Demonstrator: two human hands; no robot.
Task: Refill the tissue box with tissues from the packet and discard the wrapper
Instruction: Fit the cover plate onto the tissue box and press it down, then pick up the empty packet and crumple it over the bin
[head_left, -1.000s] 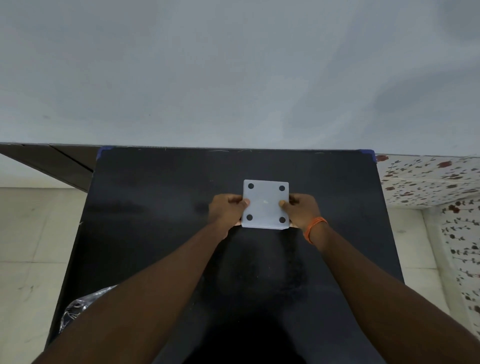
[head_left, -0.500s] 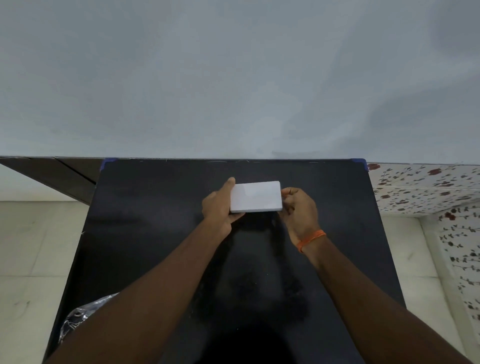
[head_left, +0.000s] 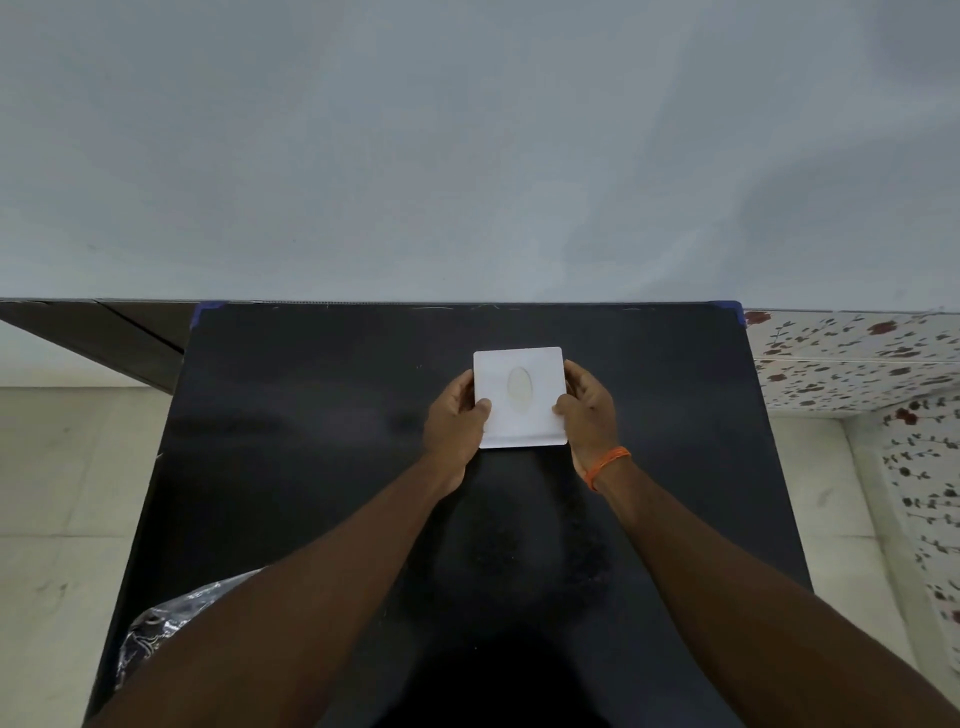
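Observation:
A square white tissue box (head_left: 540, 415) sits near the middle of the black table (head_left: 311, 441), its top face up with an oval opening that shows pale tissue inside. My left hand (head_left: 454, 426) grips the box's left side, thumb on the top face. My right hand (head_left: 589, 410), with an orange band at the wrist, grips the right side the same way. A crumpled clear plastic wrapper (head_left: 161, 629) lies at the table's near left edge, partly hidden under my left forearm.
A plain grey wall rises right behind the table's far edge. Pale floor tiles lie to the left, and floral-patterned tiles (head_left: 857, 364) to the right. A dark surface (head_left: 104, 332) runs off at the far left.
The box has been turned over: a second ago its underside with round black feet faced up, then its side, and now the top with the oval opening faces up.

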